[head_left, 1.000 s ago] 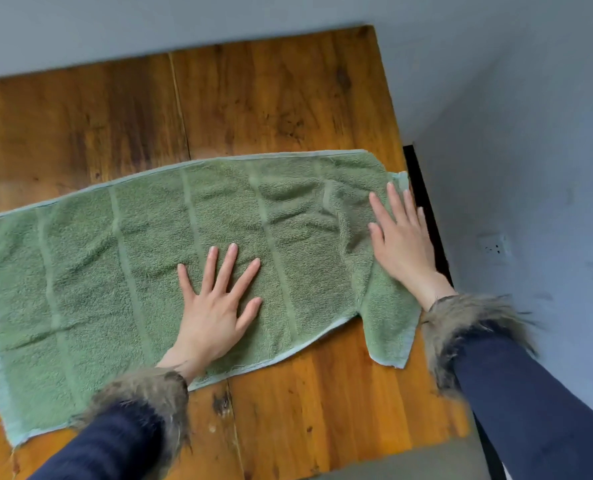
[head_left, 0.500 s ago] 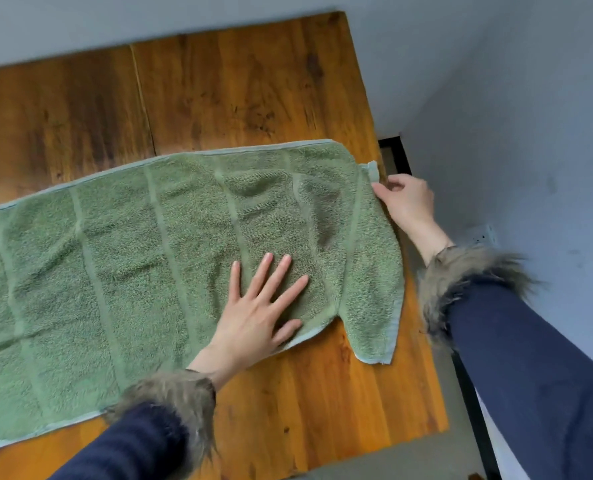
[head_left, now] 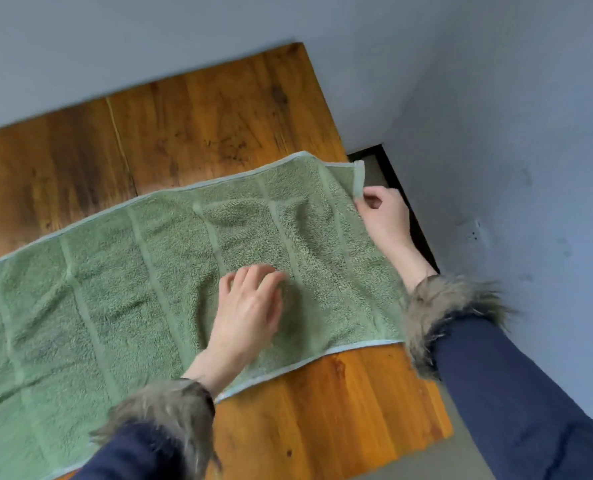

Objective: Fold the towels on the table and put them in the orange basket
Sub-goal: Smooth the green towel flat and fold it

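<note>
Pinching one towel point(head_left: 156, 289), right hand point(head_left: 385, 216)

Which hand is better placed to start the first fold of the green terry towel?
The right hand: it already pinches the green terry towel at its far right corner. The left hand sits mid-towel, away from any edge.

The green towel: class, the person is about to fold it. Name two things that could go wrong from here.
1. The right hand pinches only the far corner of the green towel; the near corner may lag, skewing the fold.
2. The left hand hovers blurred over wrinkled cloth; unsmoothed creases may be folded in.
</note>
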A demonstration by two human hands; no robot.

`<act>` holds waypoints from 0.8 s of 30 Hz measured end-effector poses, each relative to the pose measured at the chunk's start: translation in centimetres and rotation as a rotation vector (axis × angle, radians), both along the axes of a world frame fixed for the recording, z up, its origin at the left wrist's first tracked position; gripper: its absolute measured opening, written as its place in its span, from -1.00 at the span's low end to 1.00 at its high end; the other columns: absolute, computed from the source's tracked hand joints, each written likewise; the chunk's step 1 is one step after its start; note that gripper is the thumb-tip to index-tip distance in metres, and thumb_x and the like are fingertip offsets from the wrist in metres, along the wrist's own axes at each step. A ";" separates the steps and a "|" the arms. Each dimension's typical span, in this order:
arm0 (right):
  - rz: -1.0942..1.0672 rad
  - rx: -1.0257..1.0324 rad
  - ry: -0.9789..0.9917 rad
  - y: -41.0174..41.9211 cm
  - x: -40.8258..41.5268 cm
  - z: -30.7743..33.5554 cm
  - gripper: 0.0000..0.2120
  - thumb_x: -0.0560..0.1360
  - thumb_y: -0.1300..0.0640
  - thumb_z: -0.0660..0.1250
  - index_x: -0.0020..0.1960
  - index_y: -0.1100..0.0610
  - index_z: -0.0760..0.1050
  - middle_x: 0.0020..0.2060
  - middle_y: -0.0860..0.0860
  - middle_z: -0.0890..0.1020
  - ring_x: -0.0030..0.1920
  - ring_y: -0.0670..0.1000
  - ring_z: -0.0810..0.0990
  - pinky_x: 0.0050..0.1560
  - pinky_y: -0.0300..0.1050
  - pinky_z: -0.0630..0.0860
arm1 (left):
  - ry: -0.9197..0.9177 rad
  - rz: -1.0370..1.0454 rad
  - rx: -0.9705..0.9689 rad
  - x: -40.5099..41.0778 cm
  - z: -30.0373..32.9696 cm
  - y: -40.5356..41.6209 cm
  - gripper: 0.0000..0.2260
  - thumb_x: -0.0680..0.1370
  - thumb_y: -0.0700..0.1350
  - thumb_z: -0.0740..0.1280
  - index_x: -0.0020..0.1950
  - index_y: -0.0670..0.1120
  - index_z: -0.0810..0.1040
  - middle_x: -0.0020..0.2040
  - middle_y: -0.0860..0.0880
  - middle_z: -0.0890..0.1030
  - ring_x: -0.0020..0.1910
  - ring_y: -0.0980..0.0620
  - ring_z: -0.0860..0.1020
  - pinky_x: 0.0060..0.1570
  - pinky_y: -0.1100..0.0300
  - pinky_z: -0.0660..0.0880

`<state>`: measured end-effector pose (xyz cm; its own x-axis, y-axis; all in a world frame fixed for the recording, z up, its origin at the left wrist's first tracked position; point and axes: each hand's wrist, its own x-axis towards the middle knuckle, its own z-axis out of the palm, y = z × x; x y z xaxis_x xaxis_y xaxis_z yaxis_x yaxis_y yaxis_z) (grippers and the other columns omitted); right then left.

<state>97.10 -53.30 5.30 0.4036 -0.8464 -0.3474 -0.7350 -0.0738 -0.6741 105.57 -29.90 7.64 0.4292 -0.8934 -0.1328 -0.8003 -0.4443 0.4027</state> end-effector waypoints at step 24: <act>-0.101 0.219 0.212 7.2 -15.2 -0.5 -0.63 0.54 0.00 0.26 0.29 0.13 0.42 0.20 0.06 0.51 0.12 -0.03 0.51 0.11 -0.20 0.43 | -0.365 -0.673 0.043 1.5 -1.1 -16.3 -0.81 0.50 -0.32 0.23 0.07 -0.15 0.50 0.08 -0.11 0.53 0.05 -0.12 0.42 0.04 0.04 0.26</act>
